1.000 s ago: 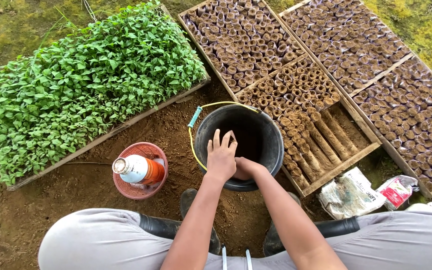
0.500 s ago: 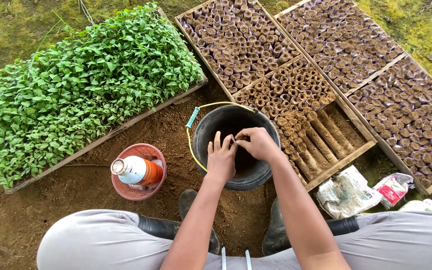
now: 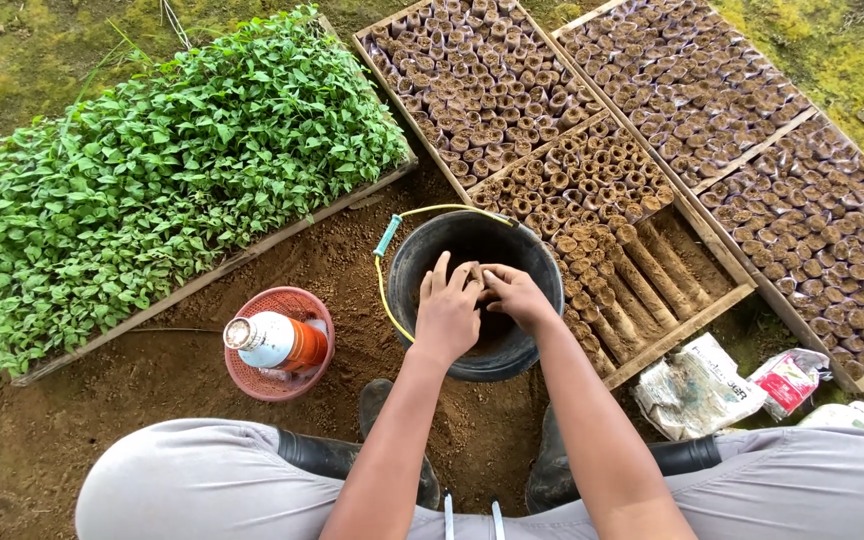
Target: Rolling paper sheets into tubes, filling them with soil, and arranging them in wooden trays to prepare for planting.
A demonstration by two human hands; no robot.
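I am keeping both hands over the black bucket [image 3: 512, 262], which is sitting on the soil between my boots and the wooden trays. My left hand [image 3: 449, 310] is curling around a small soil-filled pot [image 3: 474, 274], its mouth tilting toward one o'clock. My right hand [image 3: 515, 296] fingertips are pinching at its rim from three o'clock.

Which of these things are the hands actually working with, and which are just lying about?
In use:
- left hand and right hand, meeting over the black bucket
- a small soil-coloured item pinched between them, too small to identify

Lying about:
- tray of green seedlings
- trays of soil-filled pots
- bottle in a red basket
- crumpled bags
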